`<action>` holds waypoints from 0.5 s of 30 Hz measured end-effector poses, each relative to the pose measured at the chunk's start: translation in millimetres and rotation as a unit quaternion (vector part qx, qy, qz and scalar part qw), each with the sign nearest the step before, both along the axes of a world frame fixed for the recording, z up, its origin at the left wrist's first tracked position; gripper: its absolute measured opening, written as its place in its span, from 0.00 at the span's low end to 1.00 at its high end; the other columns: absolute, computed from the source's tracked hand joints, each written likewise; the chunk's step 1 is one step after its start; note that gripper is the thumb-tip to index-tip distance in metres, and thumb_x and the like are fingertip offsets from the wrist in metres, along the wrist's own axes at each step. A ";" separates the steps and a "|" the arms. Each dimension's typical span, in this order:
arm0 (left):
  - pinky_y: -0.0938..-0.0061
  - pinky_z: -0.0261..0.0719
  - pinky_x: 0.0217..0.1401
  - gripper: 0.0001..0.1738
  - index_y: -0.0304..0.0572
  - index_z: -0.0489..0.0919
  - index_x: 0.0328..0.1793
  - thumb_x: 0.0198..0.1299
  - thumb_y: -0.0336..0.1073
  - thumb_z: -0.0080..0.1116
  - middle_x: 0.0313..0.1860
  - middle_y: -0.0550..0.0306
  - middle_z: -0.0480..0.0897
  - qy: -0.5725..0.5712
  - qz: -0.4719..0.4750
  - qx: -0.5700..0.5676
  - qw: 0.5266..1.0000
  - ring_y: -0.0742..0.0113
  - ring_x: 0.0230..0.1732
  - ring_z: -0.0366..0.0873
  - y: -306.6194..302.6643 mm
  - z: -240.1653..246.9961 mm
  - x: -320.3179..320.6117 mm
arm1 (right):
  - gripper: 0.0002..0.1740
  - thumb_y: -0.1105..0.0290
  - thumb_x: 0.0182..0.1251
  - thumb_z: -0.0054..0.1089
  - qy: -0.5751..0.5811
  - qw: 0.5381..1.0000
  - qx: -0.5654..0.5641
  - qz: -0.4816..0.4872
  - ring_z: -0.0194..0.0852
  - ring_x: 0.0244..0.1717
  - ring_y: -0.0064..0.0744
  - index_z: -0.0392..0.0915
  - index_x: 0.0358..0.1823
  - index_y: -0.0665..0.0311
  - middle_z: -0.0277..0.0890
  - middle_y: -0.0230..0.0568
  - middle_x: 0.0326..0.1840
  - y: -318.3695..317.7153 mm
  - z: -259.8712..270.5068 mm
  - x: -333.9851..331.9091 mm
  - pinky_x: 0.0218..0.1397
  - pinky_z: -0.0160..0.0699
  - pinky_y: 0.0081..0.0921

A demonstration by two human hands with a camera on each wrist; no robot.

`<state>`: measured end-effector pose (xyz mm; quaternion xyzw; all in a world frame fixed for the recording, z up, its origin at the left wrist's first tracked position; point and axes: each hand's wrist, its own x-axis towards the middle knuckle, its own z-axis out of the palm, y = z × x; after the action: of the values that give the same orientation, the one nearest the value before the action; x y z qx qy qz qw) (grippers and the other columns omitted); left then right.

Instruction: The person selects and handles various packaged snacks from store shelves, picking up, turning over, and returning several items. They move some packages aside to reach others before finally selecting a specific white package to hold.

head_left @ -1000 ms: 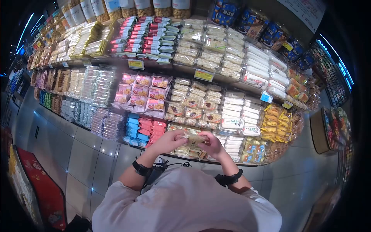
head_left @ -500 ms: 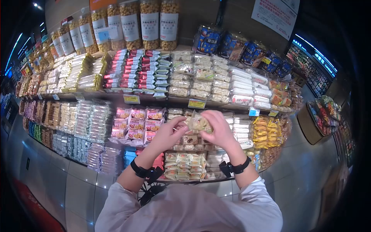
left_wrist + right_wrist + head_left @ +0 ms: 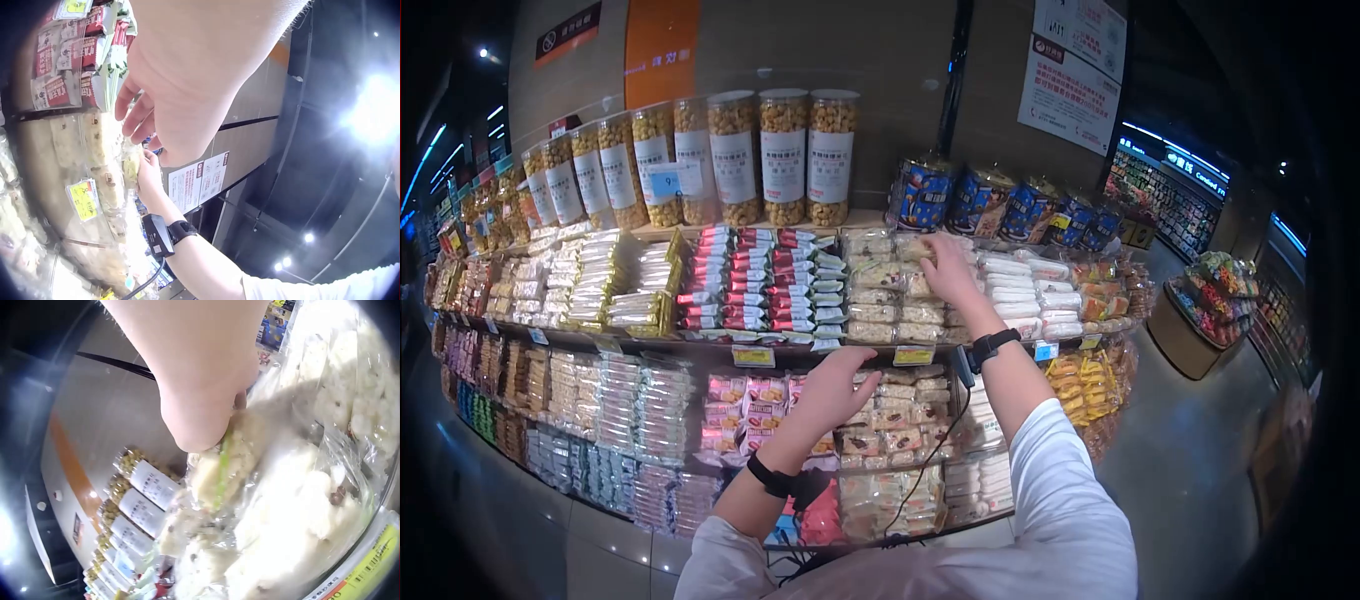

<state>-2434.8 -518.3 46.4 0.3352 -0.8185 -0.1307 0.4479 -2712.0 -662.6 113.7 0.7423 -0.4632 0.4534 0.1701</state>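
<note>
Right hand (image 3: 948, 268) risen, one packet (image 3: 228, 462), left hand (image 3: 837, 385) loose

Our right hand (image 3: 948, 268) has lifted the snack packet (image 3: 228, 459) from chest height up to the stacked packs on the upper shelf (image 3: 680, 344). Our left hand (image 3: 837, 385) has let go and now hovers lower.
</note>
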 end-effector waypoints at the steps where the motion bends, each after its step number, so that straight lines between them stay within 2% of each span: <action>1: 0.62 0.79 0.54 0.19 0.39 0.78 0.55 0.61 0.39 0.62 0.50 0.47 0.82 -0.015 0.000 -0.015 1.000 0.49 0.52 0.81 -1.7 3.3 -0.8 | 0.24 0.71 0.58 0.61 0.017 1.000 0.008 0.002 0.65 0.62 0.57 0.71 0.57 0.67 0.73 0.52 0.57 -13.1 -7.6 -2.4 0.69 0.63 0.45; 4: 0.58 0.78 0.52 0.18 0.39 0.77 0.53 0.59 0.38 0.62 0.47 0.48 0.80 -0.038 -0.001 -0.049 0.998 0.48 0.50 0.79 -16.0 9.0 -1.1 | 0.23 0.65 0.63 0.58 0.024 0.998 0.052 -0.003 0.64 0.65 0.57 0.71 0.58 0.67 0.72 0.53 0.60 -15.7 -4.7 -0.3 0.70 0.62 0.44; 6: 0.58 0.78 0.50 0.18 0.39 0.77 0.52 0.58 0.38 0.63 0.47 0.48 0.80 -0.045 0.027 -0.128 0.990 0.48 0.49 0.78 -29.7 10.3 -2.4 | 0.25 0.63 0.65 0.57 0.103 0.986 -0.039 -0.125 0.62 0.69 0.56 0.71 0.60 0.67 0.70 0.54 0.65 2.9 -5.0 8.7 0.73 0.59 0.42; 7: 0.58 0.78 0.49 0.17 0.40 0.77 0.50 0.57 0.37 0.63 0.46 0.48 0.79 -0.047 0.019 -0.128 0.990 0.48 0.50 0.78 -37.2 14.3 -2.7 | 0.28 0.61 0.64 0.60 0.122 0.983 -0.022 -0.134 0.60 0.72 0.55 0.70 0.62 0.67 0.67 0.55 0.69 13.0 -0.8 10.5 0.74 0.59 0.42; 8: 0.58 0.78 0.49 0.17 0.40 0.77 0.50 0.57 0.37 0.63 0.46 0.48 0.79 -0.048 0.016 -0.129 0.990 0.48 0.50 0.78 -43.7 18.0 -4.2 | 0.28 0.61 0.64 0.60 0.120 0.983 -0.021 -0.136 0.60 0.72 0.55 0.70 0.62 0.67 0.67 0.55 0.69 10.4 -1.4 7.7 0.74 0.59 0.42; 10: 0.58 0.76 0.54 0.17 0.39 0.77 0.53 0.58 0.36 0.62 0.50 0.46 0.80 -0.083 0.044 -0.126 0.987 0.46 0.53 0.77 -54.6 26.9 -10.5 | 0.32 0.59 0.60 0.64 0.012 0.998 0.065 -0.016 0.61 0.71 0.57 0.69 0.64 0.67 0.67 0.57 0.68 2.7 -5.1 -2.2 0.73 0.61 0.43; 12: 0.58 0.75 0.54 0.17 0.40 0.77 0.53 0.58 0.36 0.62 0.52 0.48 0.79 -0.096 0.057 -0.127 0.986 0.48 0.54 0.77 -62.1 33.2 -23.4 | 0.33 0.60 0.59 0.65 0.020 0.995 0.089 -0.032 0.63 0.69 0.57 0.70 0.63 0.67 0.69 0.57 0.66 -11.0 -2.4 -15.1 0.72 0.63 0.42; 14: 0.59 0.74 0.55 0.18 0.42 0.77 0.54 0.57 0.35 0.62 0.54 0.50 0.78 -0.101 0.085 -0.199 0.971 0.51 0.56 0.76 -65.9 38.4 -39.1 | 0.33 0.60 0.57 0.66 0.025 0.992 0.115 -0.041 0.65 0.68 0.57 0.71 0.63 0.67 0.70 0.57 0.64 -15.6 11.3 -20.8 0.70 0.65 0.42; 15: 0.58 0.73 0.58 0.19 0.43 0.77 0.54 0.55 0.36 0.63 0.55 0.52 0.77 -0.137 0.092 -0.187 0.968 0.53 0.59 0.74 -63.8 42.7 -46.6 | 0.32 0.62 0.56 0.66 0.066 0.985 0.158 -0.039 0.66 0.66 0.56 0.72 0.62 0.67 0.72 0.56 0.62 -13.0 23.3 -22.4 0.69 0.66 0.41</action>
<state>-2481.4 -582.1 89.1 0.3342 -0.8478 0.1134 0.3958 -2734.4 -675.6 137.0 0.7695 -0.5451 0.3178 0.0984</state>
